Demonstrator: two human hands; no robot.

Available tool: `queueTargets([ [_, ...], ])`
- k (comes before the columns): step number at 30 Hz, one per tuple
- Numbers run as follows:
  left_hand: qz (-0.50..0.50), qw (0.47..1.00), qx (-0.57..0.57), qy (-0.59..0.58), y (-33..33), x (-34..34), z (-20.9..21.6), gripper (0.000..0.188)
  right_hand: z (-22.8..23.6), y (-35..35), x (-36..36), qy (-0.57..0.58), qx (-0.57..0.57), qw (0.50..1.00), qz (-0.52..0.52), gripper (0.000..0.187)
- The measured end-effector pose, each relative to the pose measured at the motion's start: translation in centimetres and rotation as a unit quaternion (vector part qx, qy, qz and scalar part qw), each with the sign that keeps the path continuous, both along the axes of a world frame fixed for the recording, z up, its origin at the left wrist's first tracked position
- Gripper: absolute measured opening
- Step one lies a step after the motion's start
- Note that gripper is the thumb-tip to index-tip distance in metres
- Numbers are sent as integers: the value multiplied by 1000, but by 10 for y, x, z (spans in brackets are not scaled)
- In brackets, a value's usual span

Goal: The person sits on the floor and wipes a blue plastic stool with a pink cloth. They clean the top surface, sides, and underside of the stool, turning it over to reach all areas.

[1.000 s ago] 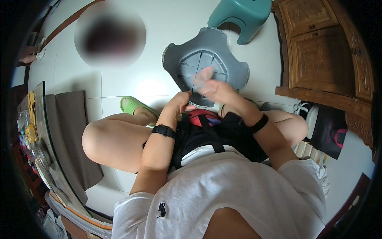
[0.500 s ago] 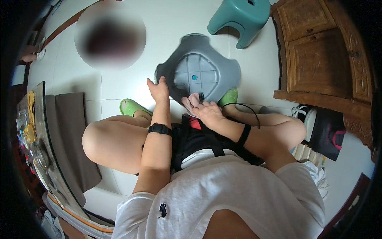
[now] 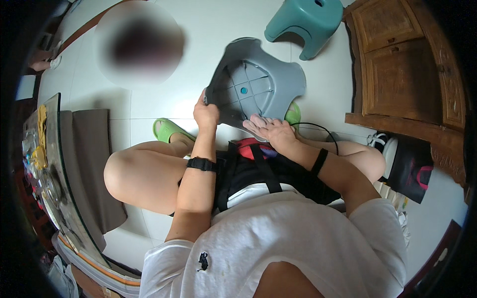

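Got the grey stool (image 3: 253, 87) flipped underside-up on the floor right in front of my knees — my left hand (image 3: 205, 113) is clamped on its near-left edge, my right hand (image 3: 268, 130) lies open and flat on the near rim. Teal stool (image 3: 304, 22) sits just beyond it.

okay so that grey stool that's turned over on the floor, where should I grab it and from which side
Probably by the rim edges, from the person's near side. The grey stool shows its ribbed underside, so the rim is bare. The left hand already grips the left edge; the right hand lies flat on the near edge.
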State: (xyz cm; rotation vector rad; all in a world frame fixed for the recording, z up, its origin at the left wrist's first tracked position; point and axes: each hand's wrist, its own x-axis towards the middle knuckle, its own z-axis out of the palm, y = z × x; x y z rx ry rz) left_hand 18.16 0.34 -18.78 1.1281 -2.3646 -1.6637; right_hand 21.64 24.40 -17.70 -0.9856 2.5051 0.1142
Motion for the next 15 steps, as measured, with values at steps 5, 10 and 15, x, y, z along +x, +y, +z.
queueTargets([
  [5, -177, 974, -28, 137, 31, -5, 13, 48, -33, 18, 4, -100, 32, 994, 15, 61],
  [10, -216, 964, 70, 138, 48, -8, 23, 61, -21, 17, -14, -212, 139, 963, 89, 111],
  [15, -327, 935, 14, 139, 51, 0, 34, 67, -1, 52, -74, -438, 44, 886, -148, 61],
])
